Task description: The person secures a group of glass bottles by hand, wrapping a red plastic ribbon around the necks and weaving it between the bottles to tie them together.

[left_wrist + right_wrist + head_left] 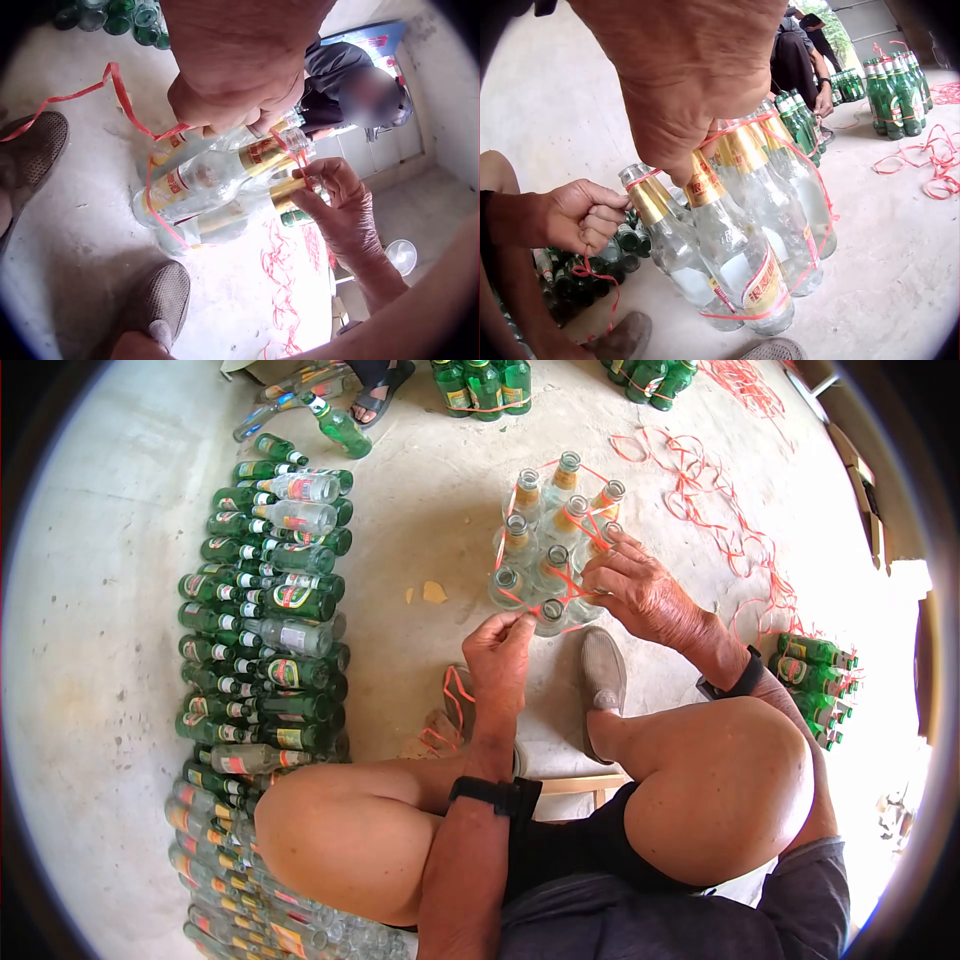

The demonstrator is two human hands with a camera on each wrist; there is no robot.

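Several clear glass bottles [556, 563] with gold neck labels stand upright in a tight group on the floor between the feet. Red plastic string [821, 184] runs around their lower bodies, up the side and across the necks. My left hand [497, 660] pinches the string beside the nearest bottle's neck, fingers curled, and a loose end [600, 276] hangs below it. On the right of the group, my right hand [640, 588] pinches the string between thumb and forefinger, right at a bottle neck [283, 193]. In the right wrist view this hand hides some bottle tops.
Green and clear bottles [300, 600] lie stacked in a long row at left. Bundled green bottles stand at the back [485, 388] and lie at right [815, 670]. Loose red string [700, 500] is tangled on the floor. Another person [802, 60] sits nearby.
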